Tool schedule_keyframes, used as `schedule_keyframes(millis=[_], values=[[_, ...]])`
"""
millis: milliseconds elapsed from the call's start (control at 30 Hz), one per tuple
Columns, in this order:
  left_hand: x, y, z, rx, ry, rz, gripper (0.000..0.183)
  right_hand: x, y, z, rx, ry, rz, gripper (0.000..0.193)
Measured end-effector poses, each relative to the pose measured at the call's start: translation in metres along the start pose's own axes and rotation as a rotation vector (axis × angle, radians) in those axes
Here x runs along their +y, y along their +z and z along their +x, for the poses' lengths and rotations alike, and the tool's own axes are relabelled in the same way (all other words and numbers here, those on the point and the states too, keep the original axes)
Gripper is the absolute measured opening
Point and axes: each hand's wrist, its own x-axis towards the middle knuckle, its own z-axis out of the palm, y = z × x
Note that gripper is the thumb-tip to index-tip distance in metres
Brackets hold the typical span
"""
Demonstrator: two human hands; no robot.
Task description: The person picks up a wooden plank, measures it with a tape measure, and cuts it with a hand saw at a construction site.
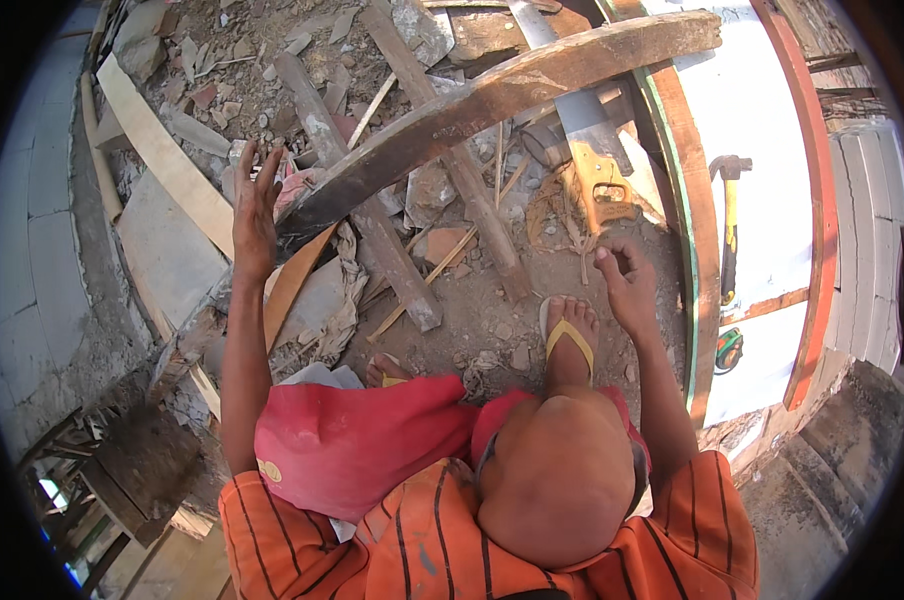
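My left hand point(255, 215) is raised beside the near-left end of a long dark wooden beam point(452, 125), its fingers stretched out and holding nothing. Whether the hand touches the beam I cannot tell. The beam slants up to the far right across two narrower wooden battens point(487, 220). My right hand point(630, 285) hovers above the ground near the yellow handle of a handsaw point(597, 185), apart from it. Its fingers are curled toward the thumb in a pinch; anything between them is too small to make out.
On the right, a white panel point(752, 110) with wooden edging carries a hammer point(730, 225) and a tape measure point(729, 350). Rubble point(227, 75) covers the far-left ground. A pale plank point(162, 150) lies left of my left hand. My sandalled foot point(572, 340) stands below the saw.
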Motion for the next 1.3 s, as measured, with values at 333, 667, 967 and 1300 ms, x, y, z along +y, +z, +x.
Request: schedule_keyframes(millis=[333,667,967,1300], values=[[0.006,-0.031,-0.001,0.125,-0.222,-0.673,0.083,0.101,-0.203,-0.063,0.517,0.233,-0.547,0.053],[0.018,-0.055,-0.018,0.046,-0.125,-1.216,0.094,0.167,-0.225,-0.096,0.506,0.301,-0.666,0.068],[-0.024,-0.079,-0.017,0.049,-0.200,-0.625,0.063,0.198,-0.250,-0.089,0.677,0.383,-0.367,0.067],[0.010,0.070,-0.036,-0.760,-0.390,-0.422,0.080,0.004,-0.132,-0.031,0.239,-0.089,-0.044,0.050]])
